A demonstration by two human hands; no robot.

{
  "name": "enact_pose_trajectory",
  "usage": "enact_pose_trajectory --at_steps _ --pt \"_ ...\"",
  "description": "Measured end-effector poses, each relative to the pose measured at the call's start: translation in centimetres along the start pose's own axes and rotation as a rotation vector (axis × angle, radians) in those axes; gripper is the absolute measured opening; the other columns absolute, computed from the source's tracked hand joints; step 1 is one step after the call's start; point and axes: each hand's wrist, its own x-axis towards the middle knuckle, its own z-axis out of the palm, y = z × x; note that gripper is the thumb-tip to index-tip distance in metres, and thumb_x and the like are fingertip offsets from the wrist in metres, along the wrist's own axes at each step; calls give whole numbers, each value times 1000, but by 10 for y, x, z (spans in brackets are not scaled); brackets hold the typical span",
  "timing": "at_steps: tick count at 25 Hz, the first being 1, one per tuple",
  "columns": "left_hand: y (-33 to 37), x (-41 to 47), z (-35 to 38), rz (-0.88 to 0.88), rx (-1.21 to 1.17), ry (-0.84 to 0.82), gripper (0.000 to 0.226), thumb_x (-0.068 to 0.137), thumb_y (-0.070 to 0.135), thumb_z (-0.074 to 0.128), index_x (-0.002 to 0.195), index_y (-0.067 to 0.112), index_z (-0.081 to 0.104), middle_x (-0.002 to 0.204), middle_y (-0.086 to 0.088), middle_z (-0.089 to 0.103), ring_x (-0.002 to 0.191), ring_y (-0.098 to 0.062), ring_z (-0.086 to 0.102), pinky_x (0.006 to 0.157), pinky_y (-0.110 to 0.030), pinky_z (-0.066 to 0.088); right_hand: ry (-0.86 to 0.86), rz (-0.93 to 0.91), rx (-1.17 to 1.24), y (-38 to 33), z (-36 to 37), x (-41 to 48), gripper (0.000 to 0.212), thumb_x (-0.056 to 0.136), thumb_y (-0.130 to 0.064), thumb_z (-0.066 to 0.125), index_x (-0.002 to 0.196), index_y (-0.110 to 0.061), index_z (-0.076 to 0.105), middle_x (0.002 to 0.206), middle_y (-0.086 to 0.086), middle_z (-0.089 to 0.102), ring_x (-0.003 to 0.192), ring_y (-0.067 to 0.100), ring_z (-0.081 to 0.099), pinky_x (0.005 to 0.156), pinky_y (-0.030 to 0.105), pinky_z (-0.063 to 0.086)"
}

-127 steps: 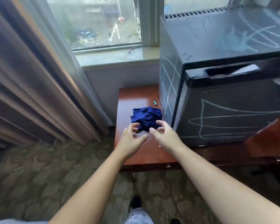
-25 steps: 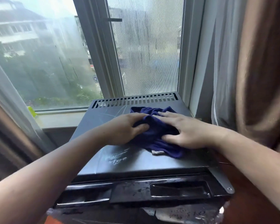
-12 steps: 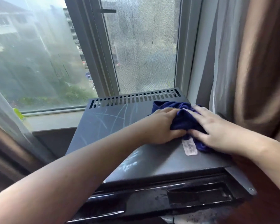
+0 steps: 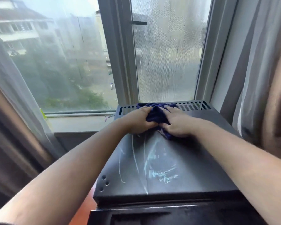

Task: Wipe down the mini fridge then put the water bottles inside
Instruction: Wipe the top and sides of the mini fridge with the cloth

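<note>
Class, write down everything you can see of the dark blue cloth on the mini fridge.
The blue cloth is dark navy, soft-looking fabric, bunched into folds. It lies on the rear of the mini fridge top, overlapping the vent slots. The left hand grips its left side; the right hand presses flat on its right, a corner poking out beneath the palm.

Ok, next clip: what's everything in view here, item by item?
mini fridge: one, black, centre, seen from above
white streaks: several, on the fridge top, near half
vent slots: one row, along the fridge top's rear edge
cloth: one, dark blue, bunched at the rear of the fridge top
window: one, grey frame, behind the fridge
sill: one, pale, left of the fridge
curtains: brown with sheer grey, on both sides of the window
table: one, reddish wood, sliver under the fridge
left hand: grips the cloth
right hand: presses flat on the cloth
</note>
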Motion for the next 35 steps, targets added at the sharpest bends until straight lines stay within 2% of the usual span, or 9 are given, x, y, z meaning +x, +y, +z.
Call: enact_pose_trajectory --at_steps 3,9,15,18,21,24,27,31,35 --pt "-47 -45 -20 -32 -79 87 45 94 24 73 137 24 61 134 7 67 122 -12 63 110 -34 47 -16 -86 -6 -61 11 25 77 103 -47 43 164 -26 1 173 9 4 159 32 6 129 41 6" --pt "-62 -118 -21 -40 -164 163 44 95 22 72 138 30 61 133 14 67 123 -1 63 111 -36 48 -61 -251 21 -107 11 -8 77 102 -52 42 164 -26 4 172 7 10 158 26 9 129 38 7" --pt "-10 -198 11 75 -108 162 63 88 43 70 148 37 52 150 31 49 142 8 44 118 -19 33 -47 -280 -10 -114 23 -139 77 102 -62 27 161 -33 -14 173 3 -7 160 25 -6 129 37 -4" --pt "12 -217 20 111 -23 114 71 88 56 64 154 42 43 156 35 38 147 10 36 120 -16 28 84 -312 -85 -107 27 -173 73 99 -61 24 163 -36 -2 173 -1 4 160 23 6 124 37 -5" --pt "22 -197 20 97 0 62 72 89 61 59 156 43 38 158 34 36 147 12 32 121 -16 27 -100 -266 -3 -84 15 -164 73 95 -63 14 159 -44 -16 171 -13 -16 157 8 -15 122 23 -16" --pt "24 -142 16 106 -17 24 63 94 47 66 152 33 47 154 19 48 140 5 45 118 -15 29 -37 -232 -22 -56 10 -123 71 103 -53 28 163 -34 -6 173 -3 -6 160 14 -5 128 29 -3" --pt "26 -64 13 53 16 6 49 97 26 71 143 17 56 143 -3 60 131 -18 57 104 -18 36 -42 -87 -21 -20 3 -66 68 108 -38 35 164 -24 -1 173 9 -2 160 23 0 128 32 1" --pt "36 4 9 -24 89 -60 46 96 31 70 138 15 60 134 -6 69 122 -26 64 102 -31 47 -22 53 32 17 -5 -32 67 108 -39 33 164 -25 0 173 9 2 160 24 3 129 36 5" --pt "41 -3 16 -48 102 -30 54 97 35 68 146 19 54 147 -5 59 133 -25 57 110 -32 41 -2 51 50 18 -4 -41 66 108 -38 35 164 -23 4 173 7 4 160 24 6 129 35 5"
